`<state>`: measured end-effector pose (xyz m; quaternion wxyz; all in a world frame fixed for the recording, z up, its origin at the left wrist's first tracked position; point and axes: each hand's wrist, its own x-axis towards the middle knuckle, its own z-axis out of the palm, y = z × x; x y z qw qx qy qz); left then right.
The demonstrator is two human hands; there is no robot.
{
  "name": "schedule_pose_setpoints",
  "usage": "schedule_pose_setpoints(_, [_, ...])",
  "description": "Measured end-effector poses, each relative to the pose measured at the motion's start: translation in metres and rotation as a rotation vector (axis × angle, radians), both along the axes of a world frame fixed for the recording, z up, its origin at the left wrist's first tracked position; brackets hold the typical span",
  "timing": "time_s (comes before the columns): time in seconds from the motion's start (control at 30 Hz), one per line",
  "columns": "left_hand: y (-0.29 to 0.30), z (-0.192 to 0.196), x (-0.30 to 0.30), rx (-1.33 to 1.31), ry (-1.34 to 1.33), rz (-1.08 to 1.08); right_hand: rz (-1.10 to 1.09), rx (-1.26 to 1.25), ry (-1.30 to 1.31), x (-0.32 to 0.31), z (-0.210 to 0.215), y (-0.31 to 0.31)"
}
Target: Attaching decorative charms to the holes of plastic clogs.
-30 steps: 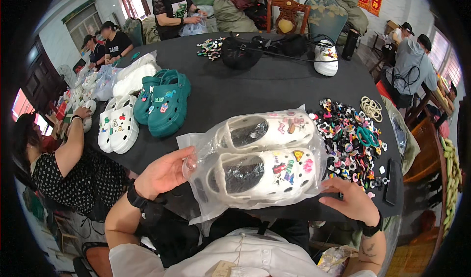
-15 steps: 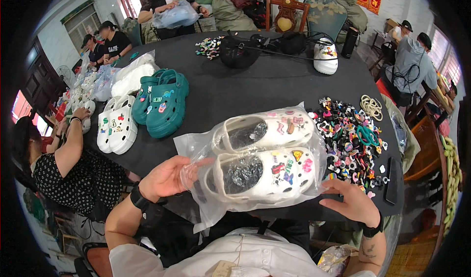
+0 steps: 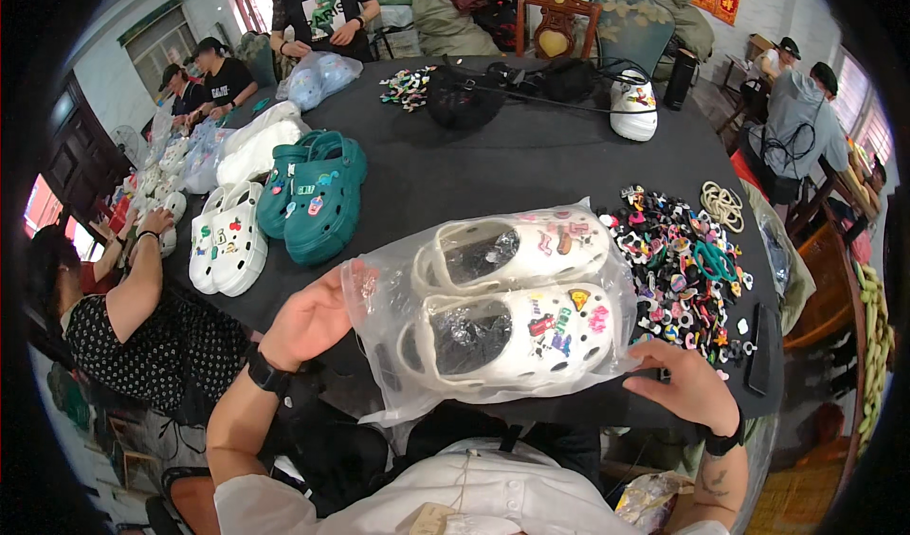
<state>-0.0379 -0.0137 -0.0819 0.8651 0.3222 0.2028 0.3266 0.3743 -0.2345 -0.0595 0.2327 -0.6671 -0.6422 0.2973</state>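
A pair of white clogs (image 3: 519,336) with colourful charms lies side by side in a clear plastic bag (image 3: 384,364) at the table's near edge. Dark crumpled filling shows inside the shoes. My left hand (image 3: 311,319) grips the bag's left end, its fingertips partly veiled by the film. At the bag's lower right corner is my right hand (image 3: 684,383), thumb and forefinger apart, the fingertips at the plastic. Beyond my right hand spreads a heap of small shoe charms (image 3: 678,274).
Green clogs (image 3: 327,203) and white clogs (image 3: 227,241) stand at the left of the dark table (image 3: 531,165). A phone (image 3: 762,347) and rubber bands (image 3: 722,205) lie right. Far back are a black cap (image 3: 464,99) and a white clog (image 3: 633,108). Co-workers sit and stand around.
My left hand has shifted up and left, its fingers now behind the bag's end. The bag has moved slightly right. Across the table, a person has lowered a bag of blue things onto it.
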Motion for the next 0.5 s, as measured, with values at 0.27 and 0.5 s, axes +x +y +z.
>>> schedule_pose_setpoints(0.27, [0.004, 0.005, 0.067, 1.825, 0.771, -0.077, -0.150, 0.290, -0.178, 0.003, -0.006, 0.024])
schedule_pose_setpoints(0.5, [0.016, 0.011, 0.121, 1.988, 0.862, -0.149, -0.085, -0.028, 0.280, 0.007, -0.016, 0.047])
